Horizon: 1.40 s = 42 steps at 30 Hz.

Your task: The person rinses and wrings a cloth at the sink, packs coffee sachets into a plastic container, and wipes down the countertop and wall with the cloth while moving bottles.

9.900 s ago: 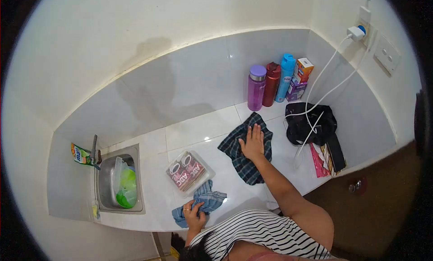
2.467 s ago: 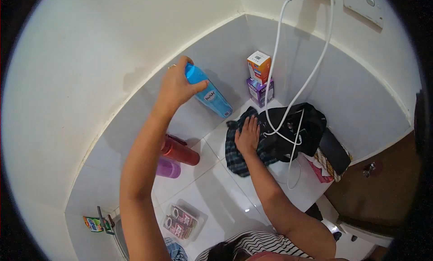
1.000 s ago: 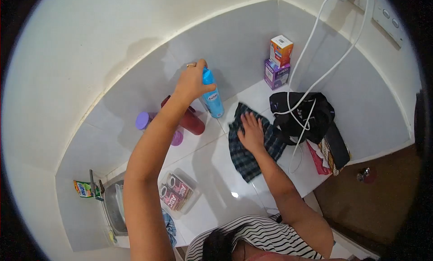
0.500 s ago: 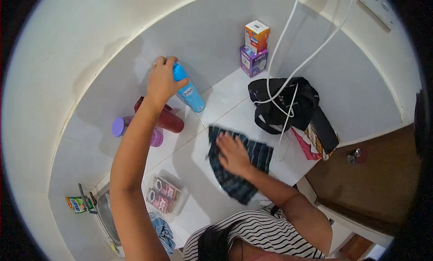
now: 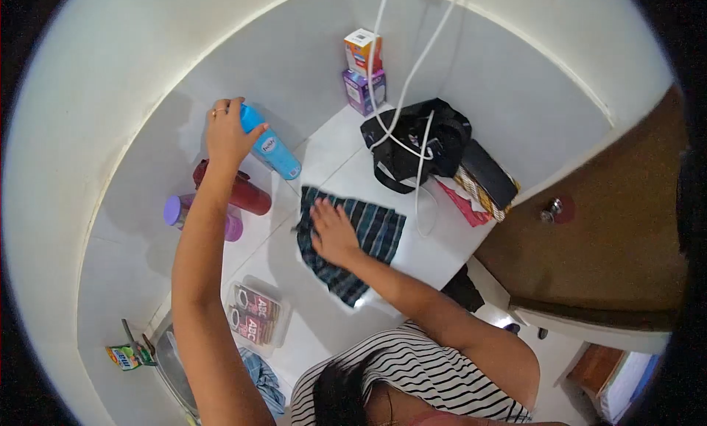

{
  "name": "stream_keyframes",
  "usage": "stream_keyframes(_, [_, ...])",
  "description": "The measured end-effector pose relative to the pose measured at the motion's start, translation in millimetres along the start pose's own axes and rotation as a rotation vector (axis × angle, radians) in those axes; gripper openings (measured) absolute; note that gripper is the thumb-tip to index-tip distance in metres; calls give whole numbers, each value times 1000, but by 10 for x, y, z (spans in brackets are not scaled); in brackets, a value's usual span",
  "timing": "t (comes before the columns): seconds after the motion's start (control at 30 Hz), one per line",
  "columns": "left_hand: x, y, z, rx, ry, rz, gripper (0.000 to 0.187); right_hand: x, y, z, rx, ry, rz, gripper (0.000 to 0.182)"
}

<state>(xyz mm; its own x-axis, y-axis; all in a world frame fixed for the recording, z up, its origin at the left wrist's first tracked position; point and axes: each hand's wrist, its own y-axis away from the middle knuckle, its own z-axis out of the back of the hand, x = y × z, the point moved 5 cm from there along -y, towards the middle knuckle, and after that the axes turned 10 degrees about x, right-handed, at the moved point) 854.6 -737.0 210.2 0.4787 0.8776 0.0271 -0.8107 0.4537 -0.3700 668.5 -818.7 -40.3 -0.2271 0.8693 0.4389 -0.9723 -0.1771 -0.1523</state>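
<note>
My left hand (image 5: 232,136) is closed around the top of a light-blue spray can (image 5: 277,156), which stands on the white tiled counter near the wall. Its label is too small to read with certainty. Spread flat on the counter is a dark plaid cloth (image 5: 366,231), and my right hand (image 5: 335,233) lies on top with its fingers stretched out. Beside my left forearm are a dark red bottle (image 5: 250,195) and a purple bottle (image 5: 233,227), the latter partly hidden by the arm.
Two stacked boxes, orange (image 5: 363,52) and purple (image 5: 364,91), stand against the wall. A white cable (image 5: 403,109) hangs over a black bag (image 5: 420,142). A clear container (image 5: 255,317) of packets sits near a sink (image 5: 168,345). At right is a brown door (image 5: 589,242).
The view has turned right, so the counter's things appear further left and more of the door shows. My right hand and the cloth look less blurred. The left hand stays on the can.
</note>
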Motion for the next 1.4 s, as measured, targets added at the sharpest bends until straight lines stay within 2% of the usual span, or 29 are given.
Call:
stream_keyframes(0.1, [-12, -4, -20, 36, -1, 23, 68, 291, 640, 7, 73, -91, 85, 67])
stream_keyframes(0.17, [-41, 19, -49, 41, -4, 27, 70, 261, 847, 10, 116, -129, 92, 67])
stream_keyframes(0.27, [-82, 121, 42, 11, 21, 123, 76, 85, 998, 171, 84, -106, -1, 65])
stream_keyframes(0.33, [-173, 272, 219, -183, 18, 62, 76, -63, 1081, 236, 34, -95, -92, 62])
stream_keyframes(0.53, [-497, 884, 699, -331, 351, -121, 69, -219, 1333, 358, -58, 27, -194, 60])
stream_keyframes(0.73, [-927, 1833, 1105, -431, 590, -200, 54, -203, 1866, 367, -70, 89, -271, 61])
stream_keyframes(0.87, [-1050, 2533, 1050, -259, 895, -116, 50, -243, 2448, 451, -68, 116, -336, 61])
stream_keyframes(0.9, [-1051, 2697, 979, -262, 884, -128, 48, -282, 2528, 500, -76, 147, -342, 62])
stream_keyframes(1.07, [-974, 3411, 547, -110, 1063, -22, 45, -675, 2694, 535, -272, 88, -485, 57])
stream_keyframes(1.17, [-964, 3781, 433, -71, 1162, 58, 41, -579, 2765, 397, -157, 143, -570, 60])
stream_keyframes(1.27, [-984, 4038, 243, -26, 1234, 96, 40, -299, 2841, 276, -6, 184, -514, 59])
stream_keyframes(1.3, [-992, 4092, 203, -13, 1247, 95, 40, -171, 2857, 323, -104, 155, -433, 52])
stream_keyframes(1.37, [-984, 4148, 108, 11, 1292, 116, 37, 104, 2749, 657, 63, -118, -590, 37])
stream_keyframes(1.4, [-971, 4161, 108, -1, 1299, 120, 36, 78, 2669, 732, -32, -219, -611, 26])
